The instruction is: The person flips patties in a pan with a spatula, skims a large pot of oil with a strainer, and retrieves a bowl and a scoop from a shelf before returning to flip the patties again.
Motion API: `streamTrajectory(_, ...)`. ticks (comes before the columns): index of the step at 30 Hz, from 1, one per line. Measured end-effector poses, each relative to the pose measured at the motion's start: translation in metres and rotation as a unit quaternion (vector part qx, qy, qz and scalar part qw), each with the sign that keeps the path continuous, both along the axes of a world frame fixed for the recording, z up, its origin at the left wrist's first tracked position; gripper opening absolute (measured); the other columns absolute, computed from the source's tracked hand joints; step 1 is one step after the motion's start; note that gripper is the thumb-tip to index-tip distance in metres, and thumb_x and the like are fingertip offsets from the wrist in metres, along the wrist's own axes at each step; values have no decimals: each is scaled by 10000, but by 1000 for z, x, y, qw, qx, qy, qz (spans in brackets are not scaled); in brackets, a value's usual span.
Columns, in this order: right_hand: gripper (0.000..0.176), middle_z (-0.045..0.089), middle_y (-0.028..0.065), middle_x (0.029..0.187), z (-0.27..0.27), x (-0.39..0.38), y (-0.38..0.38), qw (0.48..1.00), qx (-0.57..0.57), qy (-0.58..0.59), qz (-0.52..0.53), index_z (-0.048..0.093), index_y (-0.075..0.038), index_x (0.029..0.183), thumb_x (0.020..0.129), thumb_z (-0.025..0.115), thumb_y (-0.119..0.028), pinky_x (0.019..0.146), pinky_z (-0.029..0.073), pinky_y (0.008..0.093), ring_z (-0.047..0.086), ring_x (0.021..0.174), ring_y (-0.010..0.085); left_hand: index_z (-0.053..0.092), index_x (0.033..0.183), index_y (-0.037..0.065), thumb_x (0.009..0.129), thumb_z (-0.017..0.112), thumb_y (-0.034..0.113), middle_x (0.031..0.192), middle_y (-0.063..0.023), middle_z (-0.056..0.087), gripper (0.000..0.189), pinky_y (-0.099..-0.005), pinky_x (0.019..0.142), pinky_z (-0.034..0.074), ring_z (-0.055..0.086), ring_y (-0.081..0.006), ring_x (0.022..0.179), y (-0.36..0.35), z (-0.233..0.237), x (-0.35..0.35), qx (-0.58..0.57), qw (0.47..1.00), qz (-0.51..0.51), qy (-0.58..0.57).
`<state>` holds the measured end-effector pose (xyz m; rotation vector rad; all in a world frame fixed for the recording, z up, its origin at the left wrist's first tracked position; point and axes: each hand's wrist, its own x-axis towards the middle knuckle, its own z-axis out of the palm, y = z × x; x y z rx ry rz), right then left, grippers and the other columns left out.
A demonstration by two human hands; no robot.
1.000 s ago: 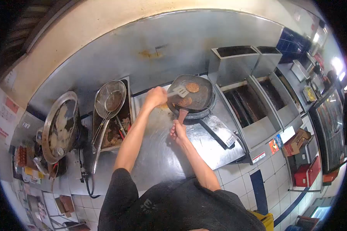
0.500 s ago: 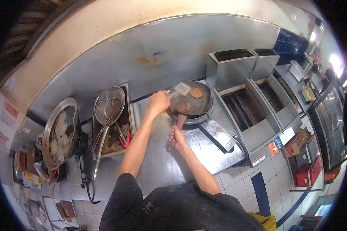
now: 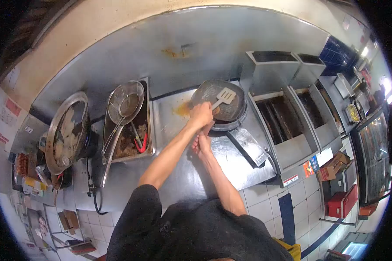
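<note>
My left hand [image 3: 201, 115] is closed round the handle of a slotted spatula [image 3: 225, 96], whose blade is over the right part of a dark ridged square pan [image 3: 209, 90]. My right hand [image 3: 201, 143] grips the pan handle [image 3: 208, 128], just below my left hand. A bit of a browned patty [image 3: 216, 111] shows beside my left fingers; any other patty is hidden. Beneath the pan is a round dark vessel [image 3: 227, 126] on the steel counter [image 3: 174, 152].
Left of the pan, two strainers [image 3: 130, 105] lie over a tray [image 3: 151, 130] with red-handled tongs [image 3: 139, 143]. Farther left is a large round pan [image 3: 56, 150]. A flat metal tool [image 3: 251, 150] and open fryer wells [image 3: 278, 117] are at the right.
The spatula and my left hand have moved right and closer to my right hand. Two patties showed in the pan before; now only part of one does. The camera view has shifted slightly.
</note>
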<state>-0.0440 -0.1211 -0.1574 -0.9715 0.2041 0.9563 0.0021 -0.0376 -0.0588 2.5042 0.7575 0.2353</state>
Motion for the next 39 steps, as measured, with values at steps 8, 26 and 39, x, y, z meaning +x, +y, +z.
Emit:
streamTrajectory(8, 257, 412, -27, 560, 4, 0, -1, 1000, -6, 6, 1, 412, -145, 724, 841, 591, -287, 323, 327, 250, 423, 417, 104, 678, 974, 138, 794, 561, 178, 1004, -182, 665, 218, -474, 845, 492, 625, -372, 982, 16, 9, 14, 6, 999, -8, 37)
streamTrajectory(26, 218, 378, -23, 543, -4, 2, 6, 1000, 7, 5, -14, 418, -133, 740, 850, 576, -236, 360, 344, 260, 390, 415, 105, 672, 984, 73, 815, 540, 194, 889, -214, 664, 247, -469, 776, 497, 634, -395, 863, 41, 1, -13, 53, 997, -17, -56)
streamTrajectory(39, 237, 376, -34, 552, -4, 4, 3, 1000, -18, -7, 19, 413, -141, 754, 871, 573, -272, 355, 344, 261, 393, 426, 98, 682, 910, 82, 797, 553, 119, 794, -197, 663, 176, -484, 683, 507, 644, -384, 760, 22, 59, -83, 129, 984, -96, -77)
